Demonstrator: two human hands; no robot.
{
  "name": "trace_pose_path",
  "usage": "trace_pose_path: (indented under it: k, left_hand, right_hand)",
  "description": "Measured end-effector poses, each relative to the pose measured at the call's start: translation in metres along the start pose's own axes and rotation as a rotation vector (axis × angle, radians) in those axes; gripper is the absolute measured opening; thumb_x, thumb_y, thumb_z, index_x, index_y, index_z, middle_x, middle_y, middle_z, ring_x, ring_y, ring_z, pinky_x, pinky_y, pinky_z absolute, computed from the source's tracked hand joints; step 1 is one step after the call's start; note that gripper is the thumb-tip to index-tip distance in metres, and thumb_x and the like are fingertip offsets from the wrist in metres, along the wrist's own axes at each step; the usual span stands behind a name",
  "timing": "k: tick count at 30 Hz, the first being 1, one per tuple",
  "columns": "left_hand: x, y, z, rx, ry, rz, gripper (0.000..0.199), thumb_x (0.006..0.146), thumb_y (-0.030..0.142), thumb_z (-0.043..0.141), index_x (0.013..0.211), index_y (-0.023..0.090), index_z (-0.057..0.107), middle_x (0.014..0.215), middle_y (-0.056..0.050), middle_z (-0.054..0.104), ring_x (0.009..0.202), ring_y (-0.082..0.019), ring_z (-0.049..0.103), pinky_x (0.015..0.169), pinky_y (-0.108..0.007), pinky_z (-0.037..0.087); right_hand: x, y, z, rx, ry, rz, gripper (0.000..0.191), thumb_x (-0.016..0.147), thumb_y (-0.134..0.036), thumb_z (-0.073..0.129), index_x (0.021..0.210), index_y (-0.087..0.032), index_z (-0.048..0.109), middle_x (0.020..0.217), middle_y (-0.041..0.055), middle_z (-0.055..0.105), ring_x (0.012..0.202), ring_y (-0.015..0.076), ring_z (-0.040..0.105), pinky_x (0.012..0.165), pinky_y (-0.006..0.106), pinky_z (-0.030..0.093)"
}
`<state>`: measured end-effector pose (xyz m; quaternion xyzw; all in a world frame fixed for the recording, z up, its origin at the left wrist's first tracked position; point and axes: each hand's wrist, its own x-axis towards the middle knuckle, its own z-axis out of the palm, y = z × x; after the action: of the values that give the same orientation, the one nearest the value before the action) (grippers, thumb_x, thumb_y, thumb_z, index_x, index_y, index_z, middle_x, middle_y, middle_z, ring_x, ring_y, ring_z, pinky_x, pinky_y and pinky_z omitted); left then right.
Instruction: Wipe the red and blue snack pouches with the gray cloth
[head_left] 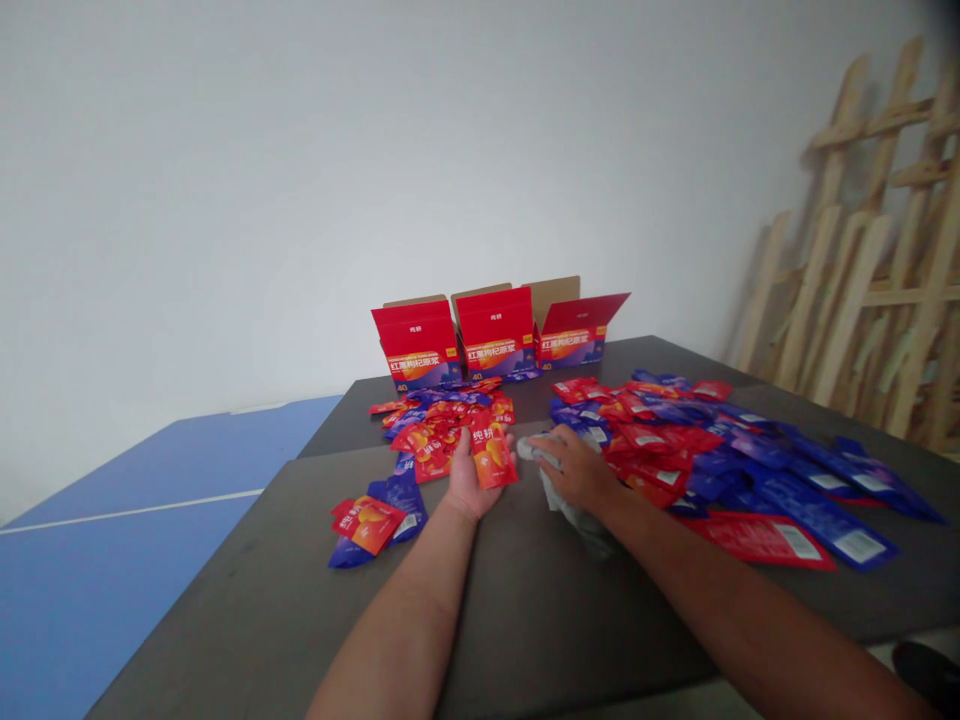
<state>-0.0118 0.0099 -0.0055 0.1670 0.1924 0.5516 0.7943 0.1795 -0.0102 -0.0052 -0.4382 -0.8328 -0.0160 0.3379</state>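
Observation:
My left hand (466, 485) holds a red pouch (491, 455) with white characters and orange fruit on it, its printed side up. To its right, my right hand (577, 468) is closed round a crumpled grey-white cloth (581, 520) that hangs toward the dark table (525, 620). Red and blue pouches (450, 408) lie in a loose pile just beyond my left hand. A larger heap of red and blue pouches (667, 440) spreads to the right of my right hand. At the left, a red pouch (367, 522) rests on blue ones.
Three red and purple cartons, the left (418, 345), middle (496, 335) and right (574, 335), stand with raised flaps at the table's back. A blue table (187, 480) with a white line adjoins at left. Wooden frames (862, 260) lean on the wall at right.

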Motion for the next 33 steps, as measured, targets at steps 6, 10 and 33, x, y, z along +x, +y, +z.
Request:
trace_pose_path:
  k: [6, 10, 33]
  left_hand:
    - [-0.002, -0.005, 0.006, 0.056, -0.084, -0.143, 0.058, 0.087, 0.057, 0.043, 0.117, 0.011, 0.058, 0.101, -0.014, 0.067, 0.089, -0.024, 0.066, 0.080, -0.037, 0.051]
    - [-0.003, -0.013, 0.012, 0.155, -0.136, -0.172, 0.053, 0.088, 0.054, 0.043, 0.117, 0.011, 0.059, 0.101, -0.014, 0.068, 0.091, -0.024, 0.066, 0.081, -0.034, 0.051]
    - [-0.010, -0.010, 0.011, 0.195, -0.138, -0.266, 0.043, 0.088, 0.040, 0.050, 0.122, 0.013, 0.055, 0.101, -0.013, 0.067, 0.090, -0.023, 0.066, 0.064, -0.028, 0.052]
  right_hand:
    - [-0.005, -0.009, 0.009, 0.021, -0.117, -0.284, 0.030, 0.088, -0.025, 0.052, 0.116, -0.030, 0.063, 0.106, 0.0062, 0.056, 0.090, 0.0171, 0.055, 0.078, 0.029, 0.045]
    - [-0.002, -0.007, 0.013, -0.068, -0.083, -0.209, 0.034, 0.087, -0.024, 0.053, 0.119, -0.029, 0.062, 0.104, 0.0070, 0.055, 0.086, 0.0175, 0.055, 0.075, 0.029, 0.045]
    - [0.007, 0.007, -0.004, -0.001, 0.181, 0.190, 0.034, 0.090, -0.029, 0.045, 0.119, -0.020, 0.059, 0.105, 0.0100, 0.059, 0.096, 0.0214, 0.055, 0.083, 0.032, 0.045]
